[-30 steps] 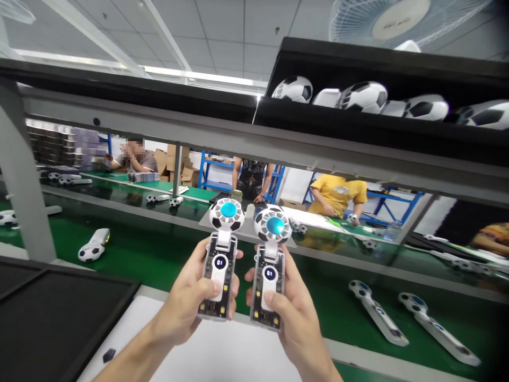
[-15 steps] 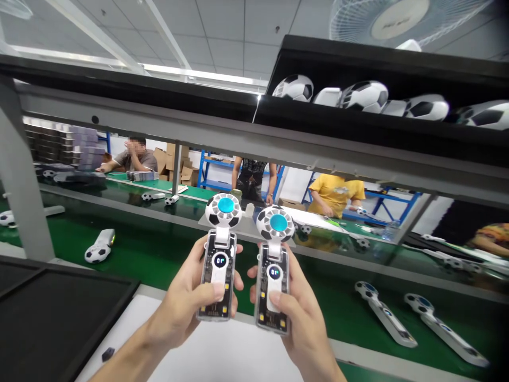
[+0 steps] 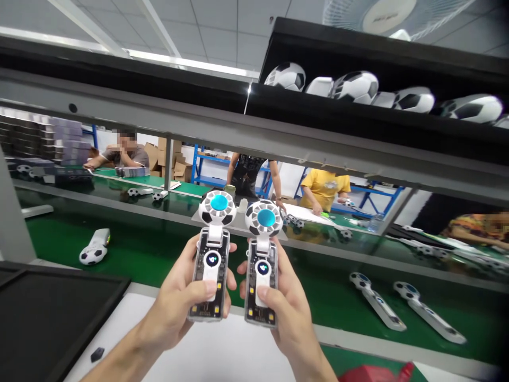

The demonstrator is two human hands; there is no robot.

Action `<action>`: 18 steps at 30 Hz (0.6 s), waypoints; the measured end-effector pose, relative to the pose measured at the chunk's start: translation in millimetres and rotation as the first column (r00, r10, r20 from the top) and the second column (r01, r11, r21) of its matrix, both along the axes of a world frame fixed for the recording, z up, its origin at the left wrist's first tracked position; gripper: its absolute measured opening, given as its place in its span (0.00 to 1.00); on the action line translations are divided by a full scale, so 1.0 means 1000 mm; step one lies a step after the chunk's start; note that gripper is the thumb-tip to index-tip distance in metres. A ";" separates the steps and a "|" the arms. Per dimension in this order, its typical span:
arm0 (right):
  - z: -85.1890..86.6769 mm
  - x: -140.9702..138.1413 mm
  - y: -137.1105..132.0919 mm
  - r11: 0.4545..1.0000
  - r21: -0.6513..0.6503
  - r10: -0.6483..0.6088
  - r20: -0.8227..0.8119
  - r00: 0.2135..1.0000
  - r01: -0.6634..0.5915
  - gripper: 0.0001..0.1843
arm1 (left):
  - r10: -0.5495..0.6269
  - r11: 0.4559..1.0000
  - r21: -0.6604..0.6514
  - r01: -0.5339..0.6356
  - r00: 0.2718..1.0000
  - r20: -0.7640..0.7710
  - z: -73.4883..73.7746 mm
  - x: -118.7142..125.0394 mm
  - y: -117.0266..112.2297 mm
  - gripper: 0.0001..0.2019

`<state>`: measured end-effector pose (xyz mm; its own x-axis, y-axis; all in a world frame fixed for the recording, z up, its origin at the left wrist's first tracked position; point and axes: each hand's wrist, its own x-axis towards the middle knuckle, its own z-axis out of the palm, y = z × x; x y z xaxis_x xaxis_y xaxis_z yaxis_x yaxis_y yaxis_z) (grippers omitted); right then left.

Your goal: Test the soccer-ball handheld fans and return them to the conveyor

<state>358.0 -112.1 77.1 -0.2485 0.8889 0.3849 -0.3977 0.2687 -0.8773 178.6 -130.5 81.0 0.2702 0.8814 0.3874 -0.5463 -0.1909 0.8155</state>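
Observation:
My left hand [image 3: 175, 297] is closed around a handheld fan [image 3: 218, 203] with a football-patterned head, a blue centre and a clear-cased dark handle. Its thumb rests on the white strip below the small lit round display. A matching handheld fan [image 3: 265, 218] stands upright beside it, gripped by my right hand [image 3: 292, 302], with that thumb also on the white strip. The two fans are close together but apart. Both face me, and their displays show a small white symbol with a green dot. Fingers behind the handles are partly hidden.
Two similar fans [image 3: 377, 301] lie on the green conveyor belt [image 3: 334, 297] at right, another [image 3: 95, 246] at left. A black tray [image 3: 51, 318] is at lower left, a red object [image 3: 377, 373] at lower right. Football-patterned fans fill the shelf [image 3: 338, 114] above. Several people sit or stand beyond.
Both displays have gone from "01" to a different small symbol. The fans and hands sit slightly further left in view as the camera shifts. A red object has appeared at lower right.

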 end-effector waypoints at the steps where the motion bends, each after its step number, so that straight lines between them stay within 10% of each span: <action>1: -0.001 0.000 0.000 1.000 0.000 -0.005 -0.001 1.000 0.005 0.44 | -0.002 1.000 -0.003 0.002 1.000 0.001 0.000 0.000 0.000 0.25; 18: -0.003 0.000 0.000 1.000 -0.026 -0.013 0.001 1.000 0.013 0.46 | 0.035 0.999 -0.042 -0.034 0.999 0.015 0.000 0.002 -0.001 0.28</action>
